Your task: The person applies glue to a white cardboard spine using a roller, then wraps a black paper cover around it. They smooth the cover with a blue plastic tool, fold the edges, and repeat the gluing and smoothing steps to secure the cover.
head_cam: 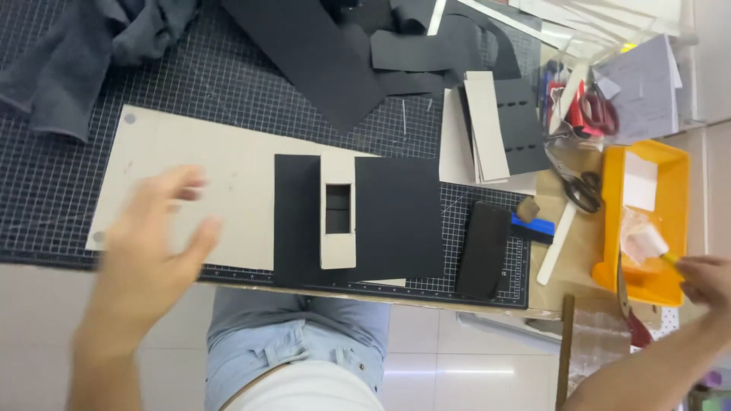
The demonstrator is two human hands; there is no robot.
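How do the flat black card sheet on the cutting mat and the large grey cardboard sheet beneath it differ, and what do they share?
The black card sheet is dark and smaller; the grey cardboard sheet is pale and much wider. The black sheet lies on top, partly covered by a grey strip with a rectangular window; the grey sheet lies underneath, reaching left under the blurred left hand. Both lie flat on the gridded cutting mat.

My left hand [152,243] hovers open and blurred over the grey board [221,183] on the worktop. My right hand [704,278] grips a yellow-handled brush [647,243] at the yellow tray [674,164]. Black card [396,217] lies between them.
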